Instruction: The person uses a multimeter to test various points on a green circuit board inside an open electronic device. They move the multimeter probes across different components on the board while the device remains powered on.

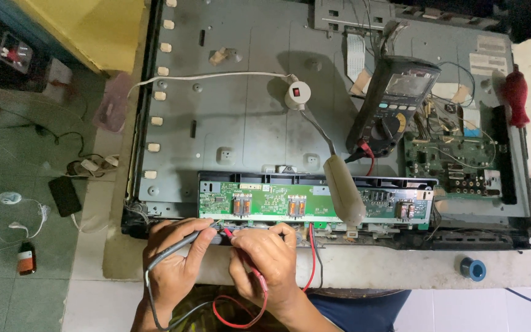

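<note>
Probes at lower edge of green circuit board (pixel 314 203), on the table (pixel 401 270). Left hand (pixel 176 261) pinches black probe (pixel 182 244); right hand (pixel 265 261) pinches red probe (pixel 236 236). Light, stiff, thin; likely slippery tips, so grip by insulated shafts. Board looks fragile.

White table (pixel 401 270), opened TV chassis (pixel 241 123) lying flat across it, solder spool (pixel 473 268) just below the chassis, screwdriver (pixel 520 123) at its right edge
</note>
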